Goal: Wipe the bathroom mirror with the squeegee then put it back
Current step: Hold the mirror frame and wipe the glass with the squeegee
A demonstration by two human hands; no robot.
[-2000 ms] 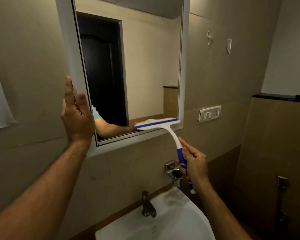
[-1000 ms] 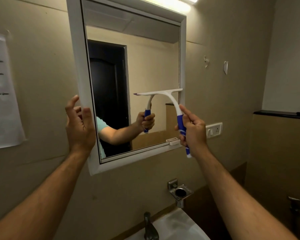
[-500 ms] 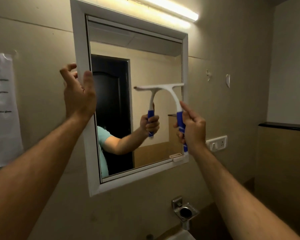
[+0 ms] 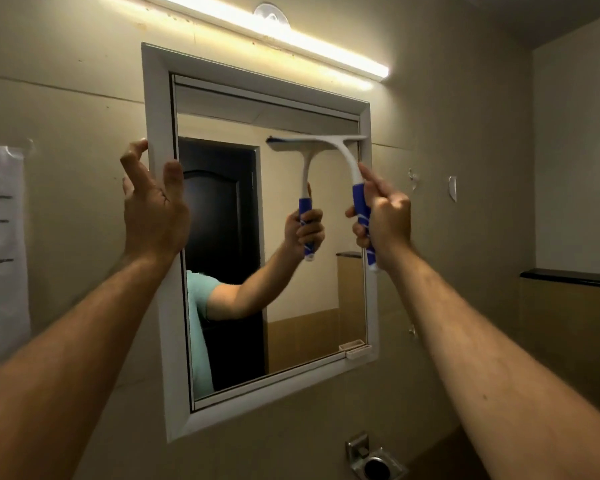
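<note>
Two colours make up the squeegee (image 4: 340,157): a white blade bar and curved white neck, and a blue grip with thin white lines on it; the bar lies level across the upper right part of the mirror (image 4: 284,237), its right end at the inner edge of the white frame (image 4: 156,140), and its double shows in the glass just to the left; whether the blade edge truly touches the glass I cannot tell. The right hand (image 4: 383,220) is wrapped around the blue grip, forefinger stretched up along the neck, the end of the grip poking out below the fist. The left hand (image 4: 153,206) is spread wide with fingers loosely curled, held against the left side of the frame and gripping nothing. A lit tube light (image 4: 291,39) runs along the wall above the mirror; a sheet of paper (image 4: 0,244) hangs on the wall at far left; a metal holder (image 4: 374,462) sits on the wall low down, below the mirror's right corner.

Half a second ago the bar lay lower on the glass, nearer the middle of the mirror; it has since climbed close to the top edge; the left hand has stayed on the same side of the frame; the view has tilted upward, so the whole tube light now shows.
</note>
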